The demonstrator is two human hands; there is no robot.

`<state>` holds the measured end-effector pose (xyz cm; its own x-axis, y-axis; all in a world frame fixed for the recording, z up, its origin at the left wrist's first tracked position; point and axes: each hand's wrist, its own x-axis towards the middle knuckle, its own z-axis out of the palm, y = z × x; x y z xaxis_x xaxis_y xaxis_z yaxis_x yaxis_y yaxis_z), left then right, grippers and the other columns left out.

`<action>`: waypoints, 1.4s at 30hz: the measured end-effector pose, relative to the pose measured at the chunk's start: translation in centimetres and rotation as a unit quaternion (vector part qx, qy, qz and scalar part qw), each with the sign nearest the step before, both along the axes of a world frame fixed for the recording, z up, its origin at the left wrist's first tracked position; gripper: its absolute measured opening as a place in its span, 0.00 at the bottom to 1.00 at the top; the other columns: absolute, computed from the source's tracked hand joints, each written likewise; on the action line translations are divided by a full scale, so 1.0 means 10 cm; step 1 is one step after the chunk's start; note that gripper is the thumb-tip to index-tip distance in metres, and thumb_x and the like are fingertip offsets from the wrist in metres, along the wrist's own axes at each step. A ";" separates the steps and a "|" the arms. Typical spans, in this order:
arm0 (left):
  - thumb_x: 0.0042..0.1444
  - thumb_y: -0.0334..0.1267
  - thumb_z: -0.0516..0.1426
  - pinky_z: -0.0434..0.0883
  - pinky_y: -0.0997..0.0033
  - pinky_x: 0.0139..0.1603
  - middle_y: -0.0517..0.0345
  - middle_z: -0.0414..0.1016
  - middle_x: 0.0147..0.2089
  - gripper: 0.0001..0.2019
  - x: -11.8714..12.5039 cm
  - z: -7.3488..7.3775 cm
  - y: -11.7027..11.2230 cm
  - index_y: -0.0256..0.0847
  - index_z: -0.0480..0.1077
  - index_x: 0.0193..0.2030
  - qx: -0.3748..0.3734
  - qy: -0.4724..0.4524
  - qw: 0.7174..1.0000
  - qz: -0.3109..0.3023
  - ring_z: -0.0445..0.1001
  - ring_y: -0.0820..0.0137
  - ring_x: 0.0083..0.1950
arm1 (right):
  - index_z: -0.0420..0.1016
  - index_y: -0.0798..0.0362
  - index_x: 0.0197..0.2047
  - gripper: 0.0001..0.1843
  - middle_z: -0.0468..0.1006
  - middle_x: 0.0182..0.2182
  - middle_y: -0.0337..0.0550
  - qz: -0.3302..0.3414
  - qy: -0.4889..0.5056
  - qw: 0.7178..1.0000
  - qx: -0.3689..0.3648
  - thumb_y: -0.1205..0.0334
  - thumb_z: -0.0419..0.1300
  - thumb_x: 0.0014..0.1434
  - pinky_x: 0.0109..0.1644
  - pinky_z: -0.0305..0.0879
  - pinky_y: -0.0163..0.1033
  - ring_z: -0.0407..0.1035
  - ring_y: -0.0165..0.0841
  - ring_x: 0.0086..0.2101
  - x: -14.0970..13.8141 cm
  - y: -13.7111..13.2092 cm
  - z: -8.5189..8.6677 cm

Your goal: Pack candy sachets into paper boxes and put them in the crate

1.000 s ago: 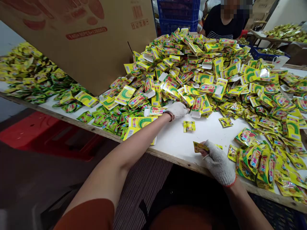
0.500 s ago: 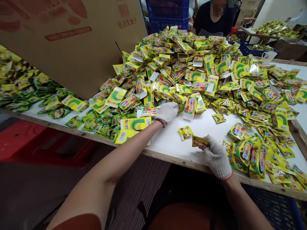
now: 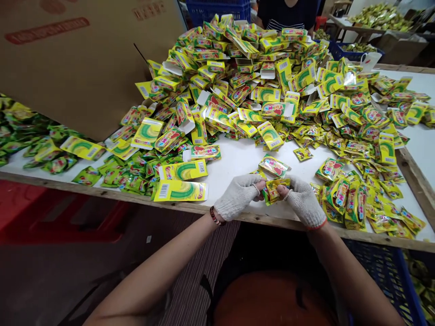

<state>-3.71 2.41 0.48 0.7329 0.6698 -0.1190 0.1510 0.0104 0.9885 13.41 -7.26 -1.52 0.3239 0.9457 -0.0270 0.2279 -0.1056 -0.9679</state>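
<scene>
My left hand (image 3: 238, 197) and right hand (image 3: 303, 202) pinch a small foil sachet (image 3: 277, 189) between closed fingers (image 3: 261, 184); it should be light, soft and slippery, best held by its edges.

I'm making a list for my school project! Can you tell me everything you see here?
Cartons: many, yellow with green arcs, heaped on the table.
Sachets: many, yellow and green, on the table's right side.
Small sachet: one, yellow, between both hands.
Table: one, white with wooden edge, in front of the person.
Cardboard sheet: one, brown, left of the heap.
Blue crate: one, below the table's right side.
Red crate: one, below the table's left side.
Mug: one, white, far right.
Co-worker: one, striped dark top, beyond the heap.
Left hand: one, white glove, beaded bracelet.
Right hand: one, white glove.
</scene>
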 end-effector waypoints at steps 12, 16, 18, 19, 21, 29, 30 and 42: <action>0.62 0.45 0.55 0.69 0.72 0.37 0.59 0.75 0.32 0.13 0.05 -0.13 -0.08 0.37 0.74 0.35 0.156 0.058 0.985 -0.035 0.71 0.71 0.34 | 0.70 0.51 0.49 0.14 0.79 0.37 0.45 0.046 -0.090 0.995 -0.016 0.58 0.59 0.60 0.39 0.71 0.42 0.74 0.37 0.35 -0.08 -0.20 -0.06; 0.63 0.36 0.53 0.69 0.67 0.46 0.53 0.76 0.41 0.08 0.31 -0.07 0.22 0.38 0.73 0.41 0.380 0.095 0.917 -0.075 0.73 0.67 0.43 | 0.72 0.51 0.42 0.12 0.79 0.33 0.41 -0.015 -0.048 0.999 -0.019 0.53 0.61 0.61 0.31 0.71 0.38 0.73 0.33 0.28 0.06 -0.35 0.08; 0.56 0.30 0.56 0.67 0.61 0.54 0.48 0.75 0.50 0.14 0.54 -0.07 0.40 0.38 0.71 0.50 0.507 0.132 0.841 -0.137 0.71 0.61 0.52 | 0.70 0.51 0.43 0.15 0.79 0.32 0.40 -0.074 -0.043 0.996 -0.005 0.48 0.61 0.61 0.27 0.71 0.37 0.73 0.32 0.25 0.11 -0.40 0.14; 0.54 0.30 0.57 0.66 0.59 0.55 0.47 0.75 0.51 0.18 0.66 -0.06 0.49 0.38 0.70 0.53 0.548 0.160 0.805 -0.161 0.70 0.59 0.54 | 0.70 0.51 0.43 0.16 0.78 0.30 0.39 -0.095 -0.051 0.994 0.000 0.47 0.61 0.61 0.26 0.70 0.37 0.71 0.32 0.23 0.13 -0.43 0.17; 0.53 0.33 0.59 0.66 0.56 0.53 0.46 0.75 0.48 0.19 0.85 -0.02 0.60 0.38 0.70 0.53 0.590 0.222 0.753 -0.191 0.70 0.56 0.52 | 0.69 0.51 0.42 0.17 0.75 0.24 0.36 -0.125 -0.087 0.988 0.016 0.46 0.61 0.61 0.24 0.68 0.36 0.68 0.30 0.19 0.14 -0.46 0.21; 0.50 0.42 0.60 0.70 0.60 0.45 0.47 0.72 0.47 0.18 0.51 0.24 0.21 0.38 0.69 0.47 0.574 0.217 0.777 -0.137 0.72 0.57 0.46 | 0.67 0.51 0.45 0.18 0.74 0.32 0.42 -0.266 -0.138 0.949 0.097 0.46 0.61 0.61 0.26 0.67 0.37 0.70 0.32 0.26 0.20 -0.42 0.09; 0.50 0.42 0.60 0.71 0.60 0.44 0.47 0.73 0.47 0.19 0.42 0.23 0.13 0.38 0.68 0.48 0.562 0.216 0.788 -0.130 0.73 0.58 0.46 | 0.67 0.51 0.45 0.18 0.75 0.33 0.43 -0.258 -0.137 0.952 0.092 0.47 0.61 0.62 0.27 0.67 0.38 0.70 0.33 0.27 0.20 -0.41 0.07; 0.49 0.40 0.60 0.75 0.58 0.50 0.43 0.75 0.48 0.25 0.05 -0.04 -0.05 0.32 0.68 0.54 0.569 0.124 0.806 -0.108 0.76 0.56 0.49 | 0.71 0.53 0.32 0.11 0.73 0.26 0.38 0.061 -0.220 0.973 -0.029 0.55 0.58 0.61 0.34 0.63 0.36 0.68 0.33 0.30 0.26 -0.35 0.45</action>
<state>-3.20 1.94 0.10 0.8948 0.3091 0.3221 0.2224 -0.9342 0.2788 16.05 -10.75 2.98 0.2020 0.9788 0.0350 0.6330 -0.1032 -0.7672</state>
